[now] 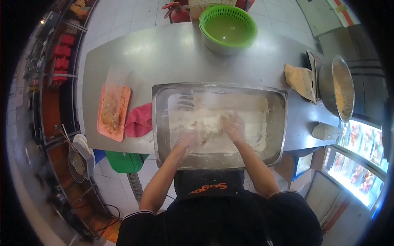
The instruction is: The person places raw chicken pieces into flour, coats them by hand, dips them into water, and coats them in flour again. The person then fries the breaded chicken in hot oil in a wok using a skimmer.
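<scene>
A wide metal tray (159, 123) lies before me with a deep layer of white flour (246, 139) in it. My left hand (188, 139) is down in the flour left of the middle, smeared by motion, its fingers hard to make out. To its right, my right hand (233, 126) is also in the flour, whitened and blurred. Both seem to wear thin see-through gloves. Between the hands are lumpy, flour-coated pieces (204, 137) whose kind I cannot make out. Finger-like furrows mark the flour at the tray's far left.
An orange tray (124, 107) with wet breaded-looking food and a red cloth (139, 119) lie left. A green colander (250, 25) in a bowl stands at the back. On the right are a paper bag (298, 80) and a tilted steel bowl (347, 78) holding crumbs.
</scene>
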